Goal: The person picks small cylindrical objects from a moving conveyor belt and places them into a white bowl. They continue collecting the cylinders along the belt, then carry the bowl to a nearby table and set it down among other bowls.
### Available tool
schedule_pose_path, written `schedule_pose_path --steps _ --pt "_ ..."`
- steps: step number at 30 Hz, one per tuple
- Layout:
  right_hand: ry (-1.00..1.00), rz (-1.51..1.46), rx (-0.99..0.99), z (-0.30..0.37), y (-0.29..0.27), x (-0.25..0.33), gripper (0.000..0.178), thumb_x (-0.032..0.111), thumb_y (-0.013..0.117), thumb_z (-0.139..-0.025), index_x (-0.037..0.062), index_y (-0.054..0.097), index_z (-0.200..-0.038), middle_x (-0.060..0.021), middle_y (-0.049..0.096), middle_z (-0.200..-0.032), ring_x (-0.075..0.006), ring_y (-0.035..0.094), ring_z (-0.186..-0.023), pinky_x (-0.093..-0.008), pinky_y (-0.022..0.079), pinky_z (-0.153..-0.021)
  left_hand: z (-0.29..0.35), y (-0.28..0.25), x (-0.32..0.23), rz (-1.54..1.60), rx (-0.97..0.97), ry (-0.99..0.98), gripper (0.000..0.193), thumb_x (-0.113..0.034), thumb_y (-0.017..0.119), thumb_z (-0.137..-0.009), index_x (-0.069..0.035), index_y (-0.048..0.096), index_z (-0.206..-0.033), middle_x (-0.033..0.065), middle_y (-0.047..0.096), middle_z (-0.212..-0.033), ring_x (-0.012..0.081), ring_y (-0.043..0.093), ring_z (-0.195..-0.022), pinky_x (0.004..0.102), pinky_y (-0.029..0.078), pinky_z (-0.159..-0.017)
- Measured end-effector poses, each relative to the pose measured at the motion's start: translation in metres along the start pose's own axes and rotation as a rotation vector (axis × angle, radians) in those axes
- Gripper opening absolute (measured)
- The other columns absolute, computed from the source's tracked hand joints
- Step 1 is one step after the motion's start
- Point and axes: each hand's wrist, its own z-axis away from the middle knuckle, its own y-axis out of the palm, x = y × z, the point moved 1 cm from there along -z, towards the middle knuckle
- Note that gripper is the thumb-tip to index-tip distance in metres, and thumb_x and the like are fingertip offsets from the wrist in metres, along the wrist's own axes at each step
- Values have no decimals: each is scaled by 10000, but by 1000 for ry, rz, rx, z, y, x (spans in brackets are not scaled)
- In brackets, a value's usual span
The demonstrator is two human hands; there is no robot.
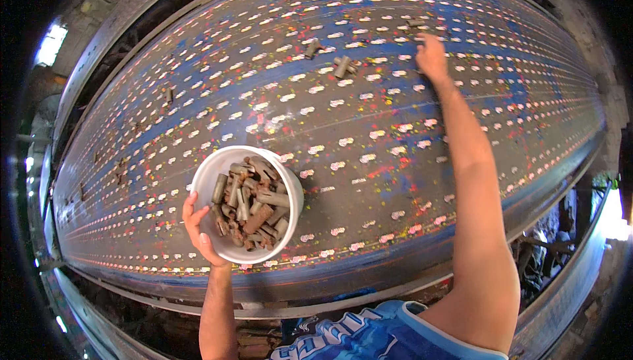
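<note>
Honestly, the bucket is what I'd watch: the white bucket (297, 195) sits by the bench's (369, 195) near edge, left of the middle, well loaded with rusty metal pieces (260, 218). I can't tell whether its base rests fully on the surface. If the left hand (203, 231) pulled on the rim during the long stretch, the bucket could tip and spill. A clumsy touch might also roll the lone piece (415, 22) towards the far edge, since these parts look tubular.

That left hand is spread in a half-open curve against the bucket's left side, thumb and fingers at the rim, steadying it, forearm coming up from the near edge. The right arm reaches almost straight across the bench, its right hand (432, 57) just short of that lone piece near the far edge. Its fingers are loosely curled, the palm turned away, so I can't tell whether anything is inside. Left of it lie a small cluster (343, 66) and another piece (312, 49).
</note>
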Motion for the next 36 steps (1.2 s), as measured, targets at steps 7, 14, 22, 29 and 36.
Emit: schedule_pose_path --steps 7,14,22,29,36 --pt "597 -311 428 -95 59 -76 986 819 634 -874 151 529 -1592 -200 561 -1576 -336 497 -1495 -476 370 -1238 1 -1 -2 -102 -10 -14 693 -624 369 -1050 -8 649 -1196 231 507 -1511 366 425 -1460 576 284 -1234" --pt "381 -222 496 -106 128 74 648 830 623 -866 343 808 -1251 -63 763 -1315 -340 642 -1321 -546 425 -1149 4 -3 -1 -102 -28 -53 699 -620 368 -1045 -2 656 -1202 236 508 -1506 367 442 -1438 571 341 -1203" --pt "-472 -205 1160 -81 108 278 519 621 589 -1013 225 739 -1313 -105 592 -1462 -397 430 -1455 -619 323 -1216 4 -10 -3 -176 -1 -27 679 -599 375 -1046 -4 679 -1172 242 571 -1479 370 468 -1415 551 320 -1204" --pt "-299 -37 1238 -62 56 216 590 714 539 -1005 270 681 -1366 -212 528 -1514 -441 366 -1512 -645 341 -1210 -5 -3 -5 -132 -1 31 664 -584 366 -1052 0 669 -1137 250 592 -1461 378 498 -1385 547 346 -1176" --pt "-150 114 1300 5 -21 239 681 537 851 -793 270 610 -1371 -273 287 -1666 -586 380 -1464 -649 404 -1168 -4 -2 -2 -147 -11 94 608 -515 350 -1057 2 662 -1132 245 594 -1476 383 504 -1387 541 343 -1167"
